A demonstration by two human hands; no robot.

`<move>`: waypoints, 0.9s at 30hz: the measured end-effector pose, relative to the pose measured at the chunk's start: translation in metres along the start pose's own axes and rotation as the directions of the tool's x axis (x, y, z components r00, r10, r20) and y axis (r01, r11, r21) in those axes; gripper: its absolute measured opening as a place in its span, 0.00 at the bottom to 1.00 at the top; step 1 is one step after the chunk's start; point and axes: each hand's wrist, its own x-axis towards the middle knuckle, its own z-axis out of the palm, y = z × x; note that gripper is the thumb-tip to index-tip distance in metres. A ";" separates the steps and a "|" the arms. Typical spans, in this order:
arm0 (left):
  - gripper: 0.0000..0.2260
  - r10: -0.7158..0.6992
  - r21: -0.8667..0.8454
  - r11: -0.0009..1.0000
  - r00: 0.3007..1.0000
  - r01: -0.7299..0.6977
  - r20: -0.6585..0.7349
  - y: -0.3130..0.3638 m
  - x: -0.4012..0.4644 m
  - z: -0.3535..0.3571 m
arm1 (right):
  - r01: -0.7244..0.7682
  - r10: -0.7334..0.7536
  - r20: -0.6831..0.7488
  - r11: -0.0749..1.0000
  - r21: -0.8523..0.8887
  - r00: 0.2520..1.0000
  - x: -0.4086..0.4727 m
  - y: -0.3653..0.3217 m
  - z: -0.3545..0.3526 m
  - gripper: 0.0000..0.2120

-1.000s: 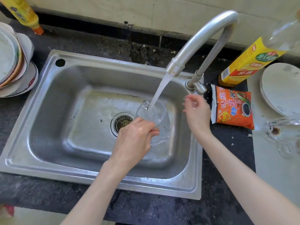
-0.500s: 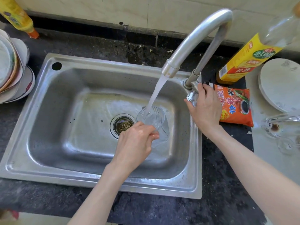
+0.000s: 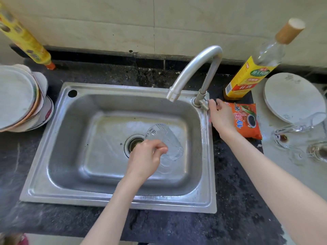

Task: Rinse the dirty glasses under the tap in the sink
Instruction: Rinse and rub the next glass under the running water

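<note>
- Left hand (image 3: 146, 156) is over the middle of the sink (image 3: 58, 156), fingers curled round the lower side of a clear glass (image 3: 164, 138); the glass is tilted, mouth toward the back-left, just beside the drain (image 3: 131, 144) and above the basin floor.
- Right hand (image 3: 221, 115) is at the back-right corner of the sink rim, fingertips pinching the tap handle (image 3: 206, 104) at the base of the tap (image 3: 194, 68). No water stream is visible from the spout.
- Spout end hangs over the back-right part of the basin, well above the glass; free room between them.
- Basin floor is wet; left half of the basin is open, w/ a small hole in the rim at the back-left corner.
- Right of the sink: orange sauce packet (image 3: 247, 119) touching the right hand's back, yellow-label bottle (image 3: 251, 76) behind it, white plate (image 3: 293, 98) further right.
- Far right, on the light counter: other clear glasses (image 3: 290, 133), one w/ a brown residue; exact no. is hard to tell.
- Left of the sink: stack of plates (image 3: 19, 98) near the rim, yellow bottle (image 3: 26, 39) behind.
- Dark counter (image 3: 235, 200) runs along the front edge.
</note>
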 end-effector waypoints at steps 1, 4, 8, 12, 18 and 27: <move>0.06 -0.036 -0.096 0.995 0.999 0.037 0.012 0.000 0.000 -0.002 | 0.048 -0.048 -0.033 0.999 -0.019 0.998 -0.011 0.000 -0.002 0.22; 0.08 -0.170 -0.406 0.894 0.982 0.191 0.087 0.004 -0.002 -0.008 | 0.138 -0.138 -0.005 0.989 -0.045 0.990 -0.053 0.008 -0.002 0.20; 0.04 -0.282 -0.629 0.694 0.936 0.350 0.209 0.010 -0.012 -0.013 | -0.285 0.224 0.352 0.949 0.132 0.909 -0.094 0.018 0.003 0.29; 0.04 -0.287 -0.766 0.456 0.889 0.454 0.357 0.009 -0.019 -0.012 | -0.611 0.189 0.715 0.687 0.393 0.673 -0.119 0.016 -0.005 0.35; 0.06 -0.211 -0.853 -0.061 0.829 0.518 0.518 0.016 -0.033 -0.014 | -0.046 -0.123 0.631 0.968 0.245 0.766 -0.136 0.007 -0.033 0.30; 0.11 -0.092 -0.774 -0.308 0.793 0.552 0.602 0.031 -0.044 -0.034 | 0.185 -0.280 0.475 0.954 0.236 0.834 -0.143 -0.022 -0.045 0.07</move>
